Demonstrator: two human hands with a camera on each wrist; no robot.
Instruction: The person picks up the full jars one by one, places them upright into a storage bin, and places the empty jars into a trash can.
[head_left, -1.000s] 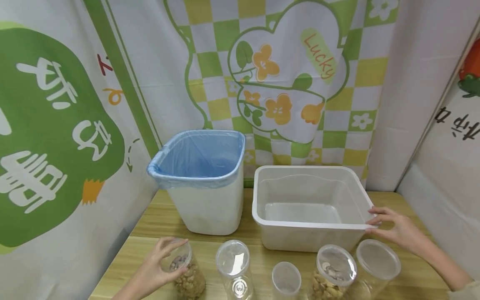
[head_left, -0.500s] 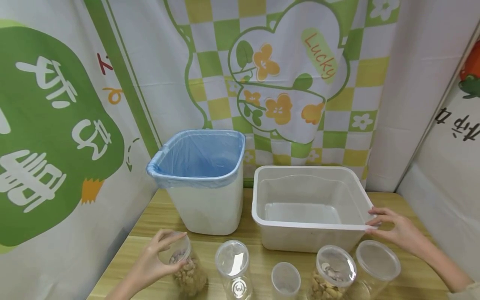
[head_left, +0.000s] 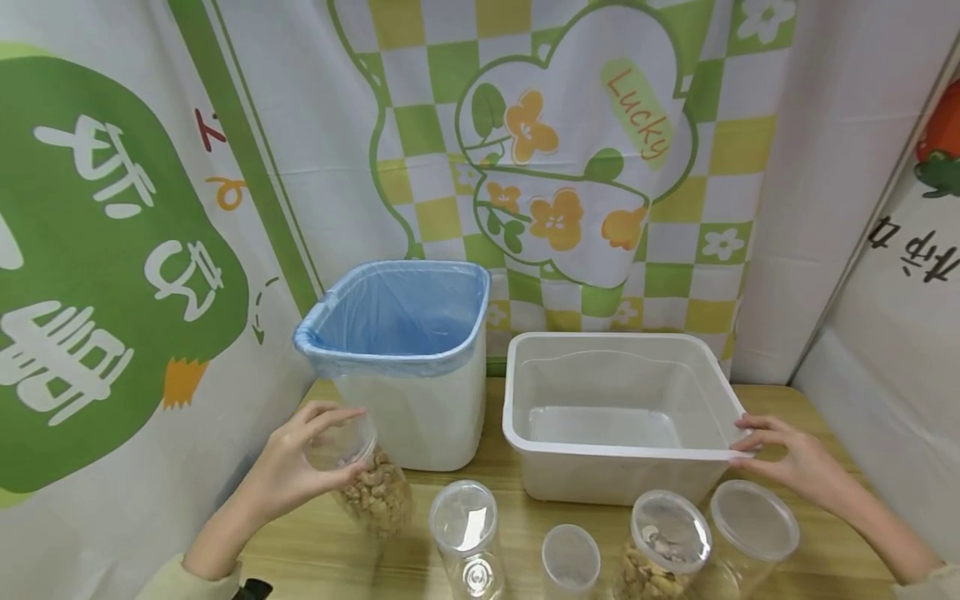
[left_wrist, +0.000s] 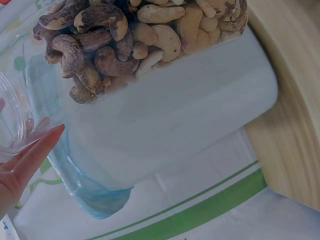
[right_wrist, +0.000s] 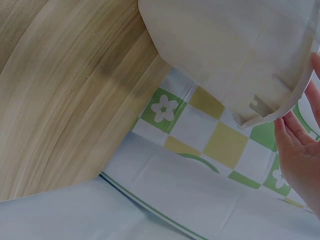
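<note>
My left hand (head_left: 288,458) grips the top of a clear plastic jar (head_left: 378,496) of cashews, thumb on one side and fingers on the other. The jar leans and is lifted off the table, in front of the bin with the blue liner. In the left wrist view, the cashews (left_wrist: 107,42) show through its wall, some dark-skinned and some pale. At the right, my right hand (head_left: 798,467) holds the rim of a white rectangular tub (head_left: 615,475) by its corner. Fingertips of the right hand (right_wrist: 300,155) meet that rim in the right wrist view.
A white bin (head_left: 420,417) with a blue liner stands behind the cashew jar. Along the front are a clear tall jar (head_left: 476,550), a small lidded container (head_left: 572,560), a second nut jar (head_left: 660,575) and a wide clear jar (head_left: 753,521). Curtains enclose the wooden table (head_left: 315,542).
My left hand has raised the cashew jar off the table and moved it away from me, closer to the lined bin. The right hand and tub have stayed put.
</note>
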